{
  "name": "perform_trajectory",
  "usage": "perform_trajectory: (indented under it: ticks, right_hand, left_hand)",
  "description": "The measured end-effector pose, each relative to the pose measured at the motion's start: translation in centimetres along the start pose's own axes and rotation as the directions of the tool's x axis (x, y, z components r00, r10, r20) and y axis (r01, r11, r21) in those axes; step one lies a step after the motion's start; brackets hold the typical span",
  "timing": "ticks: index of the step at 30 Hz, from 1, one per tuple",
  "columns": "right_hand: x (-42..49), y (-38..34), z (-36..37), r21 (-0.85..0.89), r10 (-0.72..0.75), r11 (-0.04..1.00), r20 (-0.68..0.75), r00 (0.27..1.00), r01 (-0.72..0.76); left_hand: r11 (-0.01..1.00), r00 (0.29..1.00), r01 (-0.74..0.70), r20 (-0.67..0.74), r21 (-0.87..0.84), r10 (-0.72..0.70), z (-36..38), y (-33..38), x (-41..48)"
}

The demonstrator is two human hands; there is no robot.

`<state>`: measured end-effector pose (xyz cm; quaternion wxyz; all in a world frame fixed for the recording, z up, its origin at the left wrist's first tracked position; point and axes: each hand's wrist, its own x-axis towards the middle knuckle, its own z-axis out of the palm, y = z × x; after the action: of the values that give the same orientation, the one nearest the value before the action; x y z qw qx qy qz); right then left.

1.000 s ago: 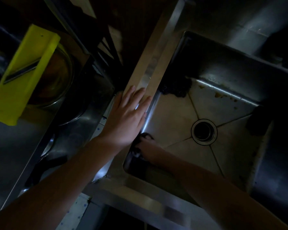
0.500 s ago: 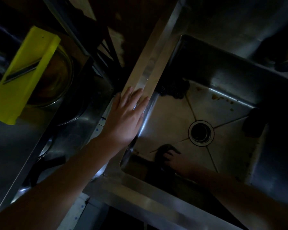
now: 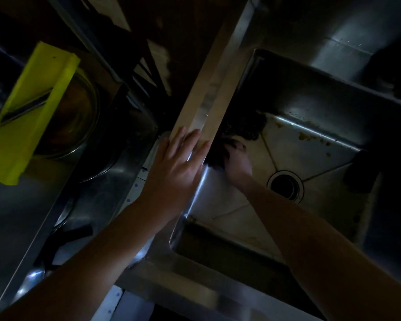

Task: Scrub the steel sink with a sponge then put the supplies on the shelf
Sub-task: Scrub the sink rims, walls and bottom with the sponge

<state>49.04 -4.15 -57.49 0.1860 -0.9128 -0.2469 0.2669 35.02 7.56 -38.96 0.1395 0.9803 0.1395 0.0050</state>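
Against the left wall of the steel sink (image 3: 287,228), the right hand (image 3: 237,161) presses a dark sponge (image 3: 215,156), fingers closed on it; the left hand (image 3: 176,167) lies flat, fingers spread, on the rim; firm overlapping strokes toward the brown stains (image 3: 305,136) are advisable.

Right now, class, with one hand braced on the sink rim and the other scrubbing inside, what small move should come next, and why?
Probably sweep the sponge in the right hand toward the brown stains by the sink's far wall; they remain unscrubbed.

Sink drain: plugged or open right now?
Open, apparently: the drain shows a dark, uncovered hole with no stopper, and the sink floor holds no standing water.
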Motion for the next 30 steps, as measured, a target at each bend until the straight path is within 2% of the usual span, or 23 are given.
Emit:
perform_trajectory:
  ticks: [2,4,6,9,11,13,16,18,23,27,30]
  right_hand:
    - [0.9,-0.6,-0.3,0.052,0.077,0.996,-0.069,0.995,-0.073]
    - [0.6,-1.1,0.3,0.036,0.100,0.995,-0.063,0.993,-0.097]
    - [-0.8,-1.3,0.9,-0.017,0.021,1.000,-0.022,1.000,-0.021]
    - [-3.8,-1.0,0.9,-0.070,-0.136,0.987,0.131,0.982,0.146]
    - [-6.1,-0.6,1.1,-0.073,-0.239,0.962,0.252,0.938,0.265]
    - [-8.2,-0.2,1.7,-0.034,-0.271,0.951,0.381,0.884,0.307]
    - [-11.0,0.1,2.8,-0.019,-0.328,0.905,0.605,0.725,0.425]
    - [-12.2,0.5,3.7,-0.040,-0.335,0.876,0.667,0.665,0.481]
    - [-12.7,1.6,3.7,-0.100,-0.322,0.869,0.629,0.708,0.484]
    - [-11.9,1.8,2.9,-0.187,-0.340,0.846,0.534,0.774,0.500]
    - [-9.5,1.4,1.9,-0.251,-0.299,0.852,0.489,0.820,0.460]
  left_hand:
    - [1.000,1.000,-0.001,0.006,-0.004,0.001,0.0,0.0,0.0]
    - [1.000,1.000,0.007,0.003,-0.005,-0.007,0.0,0.0,-0.1]
    - [1.000,1.000,0.014,-0.006,-0.007,-0.014,0.0,0.0,0.0]
    - [1.000,1.000,0.014,-0.002,0.023,-0.014,-0.1,0.1,0.1]
    - [0.999,1.000,0.009,0.004,0.038,-0.009,-0.1,0.3,0.0]
    - [0.999,1.000,0.013,0.024,0.036,-0.014,0.1,0.5,-0.4]
    - [0.996,0.997,0.022,0.068,0.090,-0.028,0.2,0.7,-1.0]
    - [0.993,0.995,0.022,0.096,0.119,-0.034,0.1,0.9,-1.3]
    - [0.991,0.992,0.027,0.121,0.132,-0.043,-0.4,1.5,-1.9]
    - [0.992,0.993,0.050,0.100,0.112,-0.061,-0.4,1.6,-2.1]
    - [0.994,0.997,0.054,0.056,0.098,-0.060,-0.3,1.8,-1.9]
